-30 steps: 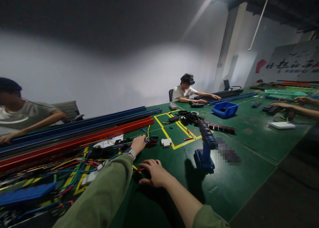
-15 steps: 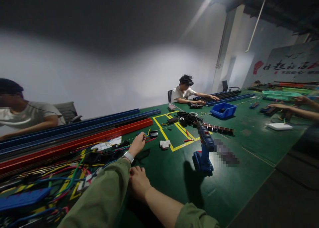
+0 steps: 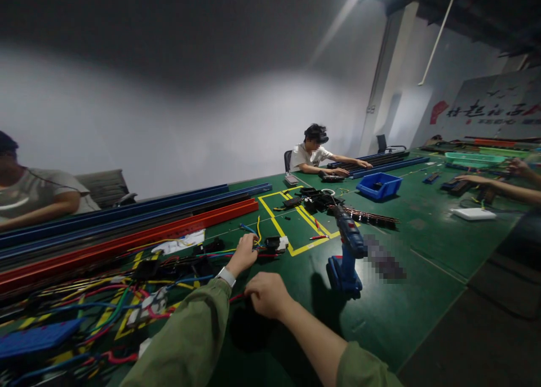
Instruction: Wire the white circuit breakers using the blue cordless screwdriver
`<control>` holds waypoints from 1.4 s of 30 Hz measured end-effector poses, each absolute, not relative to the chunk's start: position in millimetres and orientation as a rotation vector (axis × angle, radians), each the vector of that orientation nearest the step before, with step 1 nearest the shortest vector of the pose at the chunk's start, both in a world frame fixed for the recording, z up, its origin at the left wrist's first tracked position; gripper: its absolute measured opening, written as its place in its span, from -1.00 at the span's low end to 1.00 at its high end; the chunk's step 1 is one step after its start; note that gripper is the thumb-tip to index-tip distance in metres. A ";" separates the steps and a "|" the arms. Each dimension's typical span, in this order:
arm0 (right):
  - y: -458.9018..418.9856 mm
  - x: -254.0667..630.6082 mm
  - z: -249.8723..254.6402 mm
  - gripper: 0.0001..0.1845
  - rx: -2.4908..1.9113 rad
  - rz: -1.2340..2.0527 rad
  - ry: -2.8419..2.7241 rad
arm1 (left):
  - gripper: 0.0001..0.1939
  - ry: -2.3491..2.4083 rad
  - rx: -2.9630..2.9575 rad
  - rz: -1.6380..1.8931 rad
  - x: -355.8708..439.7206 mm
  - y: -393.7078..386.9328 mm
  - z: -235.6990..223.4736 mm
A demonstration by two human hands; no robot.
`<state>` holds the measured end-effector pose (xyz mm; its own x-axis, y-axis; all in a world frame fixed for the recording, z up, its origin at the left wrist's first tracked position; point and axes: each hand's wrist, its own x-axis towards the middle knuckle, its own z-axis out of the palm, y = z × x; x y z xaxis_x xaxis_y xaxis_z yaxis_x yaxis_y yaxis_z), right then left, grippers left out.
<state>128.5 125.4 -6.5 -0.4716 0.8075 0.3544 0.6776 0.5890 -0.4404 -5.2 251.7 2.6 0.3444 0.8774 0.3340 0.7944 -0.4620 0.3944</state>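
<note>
My left hand (image 3: 244,254), with a watch on its wrist, is closed around thin coloured wires (image 3: 258,227); yellow and blue ends stick up past the fingers. Just beyond the fingertips, a small black module (image 3: 273,242) lies against a white module (image 3: 284,243); the wires run toward it. Nearer to me, my right hand (image 3: 267,294) is curled, its fingertips mostly hidden. From its left side comes a thin red wire (image 3: 237,298). To the right, a blue cordless drill (image 3: 350,246) stands upright on the green table (image 3: 393,330).
Loose wires (image 3: 122,302) and a blue block (image 3: 40,337) crowd the left. Orange rails (image 3: 211,218) and blue rails (image 3: 236,192) lie behind. A red pen (image 3: 319,238), black parts (image 3: 308,201) and a blue bin (image 3: 378,186) are farther off. Co-workers sit across and at right.
Both my hands have moved right. The black module has come down beside the white module. A red wire now shows at my right hand, and yellow and blue wire ends stand above my left.
</note>
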 end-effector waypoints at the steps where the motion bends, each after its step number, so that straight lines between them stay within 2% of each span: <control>1: 135.4 146.3 -4.2 -0.73 -1.219 0.288 -2.142 | -0.62 1.500 2.495 0.851 -3.7 244.5 4.9; 3: 159.4 179.2 -1.2 -0.69 -1.406 0.174 -1.772 | -0.64 1.398 2.625 0.914 2.9 227.5 6.5; 5: 183.5 203.6 -2.2 -0.65 -1.499 0.098 -1.604 | -0.70 1.330 2.718 0.829 14.2 210.5 1.3; 9: 213.2 221.7 -18.2 -0.41 -1.471 0.102 -1.809 | -0.61 1.481 2.732 0.784 40.4 192.1 -29.0; 11: 217.7 221.6 -28.3 -0.37 -1.509 0.102 -1.900 | -0.59 1.592 2.730 0.771 49.2 192.5 -44.9; 16: 218.9 223.8 -38.0 -0.51 -1.617 0.041 -1.969 | -0.72 1.711 2.616 0.762 52.0 205.8 -53.8; 22: 219.7 224.7 -36.0 -0.61 -1.636 -0.020 -1.954 | -0.75 1.468 2.493 0.865 39.0 218.0 -40.4; 27: 211.8 222.9 -33.7 -0.52 -1.689 0.041 -1.785 | -0.72 1.377 2.382 0.993 33.6 222.0 -40.8; 30: 205.5 227.5 -27.4 -0.53 -1.627 0.159 -1.586 | -0.68 1.369 2.361 1.028 34.6 221.1 -38.0; 33: 203.2 232.5 -19.6 -0.58 -1.456 0.510 -1.290 | -0.61 1.403 2.348 1.054 37.7 216.7 -32.8; 38: 206.9 229.7 -16.2 -0.44 -1.233 0.984 -1.017 | -0.59 1.402 2.315 1.055 40.4 208.8 -26.5; 42: 210.7 222.8 -19.3 -0.43 -1.057 1.261 -0.892 | -0.64 1.329 2.262 1.044 37.7 206.5 -24.0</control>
<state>222.8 210.7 -19.3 0.1170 0.9924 -0.0383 -0.2948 -0.0021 -0.9555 37.7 206.5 -24.0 0.3011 0.8508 0.4306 0.6198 -0.5178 0.5897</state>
